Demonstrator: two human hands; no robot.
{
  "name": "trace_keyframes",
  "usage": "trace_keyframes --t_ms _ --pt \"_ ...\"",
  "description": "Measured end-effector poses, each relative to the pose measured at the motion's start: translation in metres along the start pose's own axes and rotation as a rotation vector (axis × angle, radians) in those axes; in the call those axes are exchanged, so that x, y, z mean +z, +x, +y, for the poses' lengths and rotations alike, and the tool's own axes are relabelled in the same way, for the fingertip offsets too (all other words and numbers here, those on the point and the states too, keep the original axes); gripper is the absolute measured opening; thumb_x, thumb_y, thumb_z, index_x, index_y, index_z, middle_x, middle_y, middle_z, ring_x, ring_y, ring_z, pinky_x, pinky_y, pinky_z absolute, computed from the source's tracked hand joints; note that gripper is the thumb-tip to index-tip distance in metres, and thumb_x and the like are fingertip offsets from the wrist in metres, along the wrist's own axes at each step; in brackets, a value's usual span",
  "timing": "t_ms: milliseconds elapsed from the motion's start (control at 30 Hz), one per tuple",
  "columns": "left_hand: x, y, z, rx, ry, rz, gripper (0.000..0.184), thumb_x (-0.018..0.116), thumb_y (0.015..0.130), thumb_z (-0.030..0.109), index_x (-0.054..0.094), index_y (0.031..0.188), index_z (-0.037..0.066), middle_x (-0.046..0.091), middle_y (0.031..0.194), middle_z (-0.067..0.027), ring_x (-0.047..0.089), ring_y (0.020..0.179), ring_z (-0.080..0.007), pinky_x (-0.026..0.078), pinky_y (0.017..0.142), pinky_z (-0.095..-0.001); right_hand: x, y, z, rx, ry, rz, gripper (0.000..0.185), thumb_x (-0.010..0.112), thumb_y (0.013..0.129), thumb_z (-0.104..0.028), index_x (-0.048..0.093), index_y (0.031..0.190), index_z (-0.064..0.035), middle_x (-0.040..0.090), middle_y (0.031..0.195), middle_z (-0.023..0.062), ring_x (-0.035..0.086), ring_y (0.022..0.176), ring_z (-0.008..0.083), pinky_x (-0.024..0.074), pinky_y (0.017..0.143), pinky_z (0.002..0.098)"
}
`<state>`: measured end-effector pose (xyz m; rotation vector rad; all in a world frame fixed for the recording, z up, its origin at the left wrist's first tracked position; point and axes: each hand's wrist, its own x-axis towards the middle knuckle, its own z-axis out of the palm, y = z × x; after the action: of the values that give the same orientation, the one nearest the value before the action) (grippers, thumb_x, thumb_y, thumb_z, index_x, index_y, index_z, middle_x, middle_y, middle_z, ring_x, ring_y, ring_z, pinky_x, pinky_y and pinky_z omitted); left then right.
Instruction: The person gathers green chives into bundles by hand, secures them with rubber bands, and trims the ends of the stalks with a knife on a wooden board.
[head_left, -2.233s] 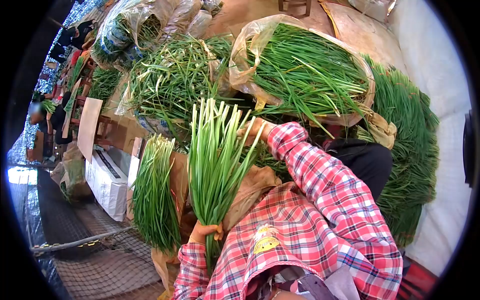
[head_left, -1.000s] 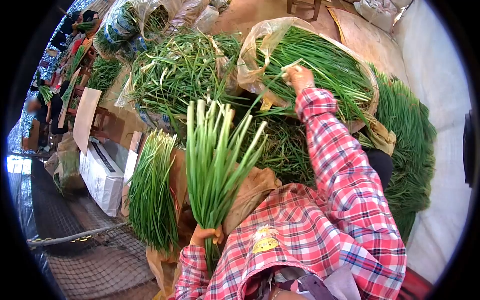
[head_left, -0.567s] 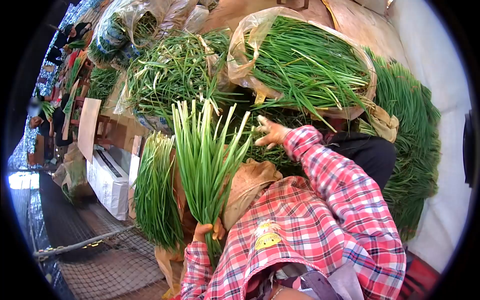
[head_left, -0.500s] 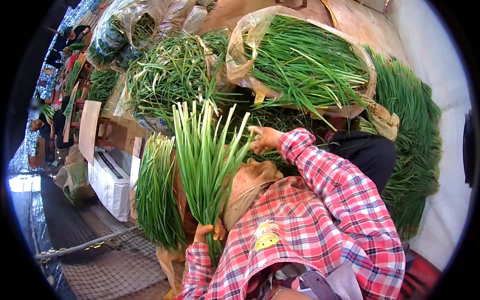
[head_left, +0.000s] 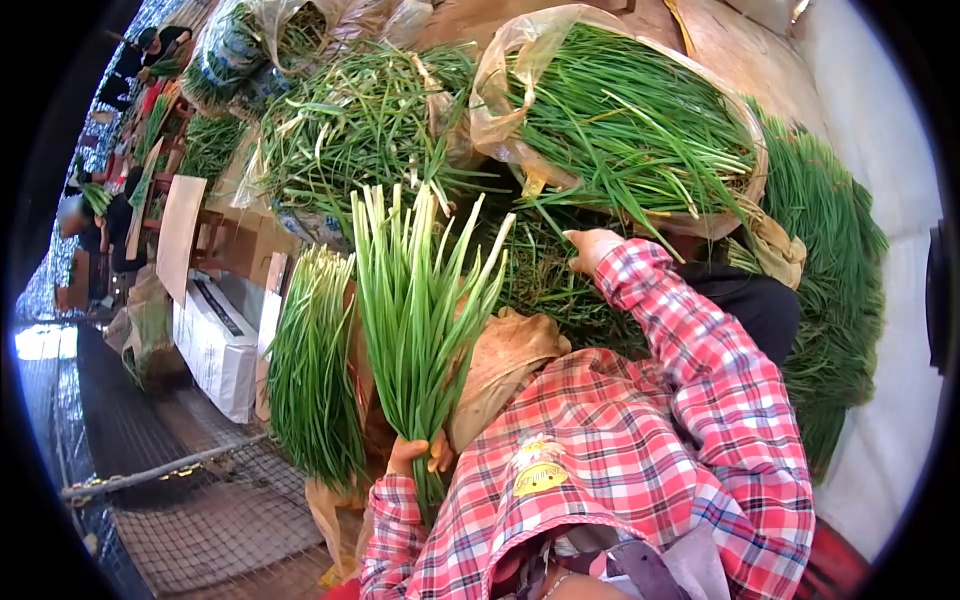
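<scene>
My left hand is closed around the lower, leafy part of a loose bunch of garlic chives. The bunch stands upright and fans out, pale cut ends at the top. To the right of it, my right hand is pinched shut over a heap of loose leaves and scraps. A thin green chive leaf runs up and left from its fingertips. A thicker bundle of chives, ends evened, stands left of the held bunch.
A clear plastic bag full of chives lies ahead. Beside it is a pile of tangled leaves. Stacked chives line the right by a white wall. A white box, netting and a rope are at left; people sit far left.
My right hand has moved right, away from the bunch's pale ends, with a leaf at its fingertips. My left hand keeps its hold on the bunch. The view has shifted slightly.
</scene>
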<state>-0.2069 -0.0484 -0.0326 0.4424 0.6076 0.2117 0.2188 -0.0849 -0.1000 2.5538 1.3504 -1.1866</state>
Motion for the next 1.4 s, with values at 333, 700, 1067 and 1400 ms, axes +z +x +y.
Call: trace_keyframes --t_ms 333,700,1067,1400 --pt "-0.007 0.008 0.001 0.017 0.147 -0.02 0.03 0.07 0.07 0.023 0.056 0.071 -0.004 0.051 0.051 -0.0105 0.049 0.04 -0.02 0.043 0.044 -0.0332 -0.036 -0.1 -0.068 -0.667 0.488 0.382 0.037 0.064 0.079 -0.038 0.057 0.112 -0.0227 0.062 0.07 0.0041 0.062 0.064 0.0196 0.0492 0.06 0.0336" --pt "0.003 0.006 0.0 0.045 0.129 -0.02 0.026 0.069 0.07 0.019 0.058 0.069 -0.003 0.052 0.051 -0.0106 0.05 0.04 -0.0195 0.043 0.045 -0.0325 -0.069 -0.032 -0.025 -0.231 1.439 0.507 0.022 0.056 0.089 -0.019 0.057 0.101 -0.002 0.064 0.075 0.0067 0.055 0.055 0.0116 0.0469 0.05 0.0226" --pt "-0.03 0.011 -0.002 0.023 0.164 -0.21 0.029 0.068 0.074 0.015 0.055 0.089 -0.006 0.058 0.066 -0.0134 0.051 0.044 -0.0205 0.044 0.045 -0.0362 -0.008 -0.053 -0.083 -0.283 1.103 -0.18 0.02 0.057 0.085 -0.014 0.06 0.097 0.0017 0.066 0.072 0.0083 0.057 0.05 0.01 0.0483 0.047 0.0238" --pt "-0.009 0.008 0.002 0.017 0.142 -0.065 0.029 0.069 0.07 0.016 0.056 0.085 -0.005 0.057 0.062 -0.0134 0.051 0.042 -0.0206 0.044 0.044 -0.0353 -0.061 -0.036 -0.022 -0.636 0.169 0.72 0.057 0.068 0.074 -0.023 0.048 0.128 -0.0218 0.046 0.13 0.011 0.042 0.121 0.0273 0.034 0.1 0.0381"
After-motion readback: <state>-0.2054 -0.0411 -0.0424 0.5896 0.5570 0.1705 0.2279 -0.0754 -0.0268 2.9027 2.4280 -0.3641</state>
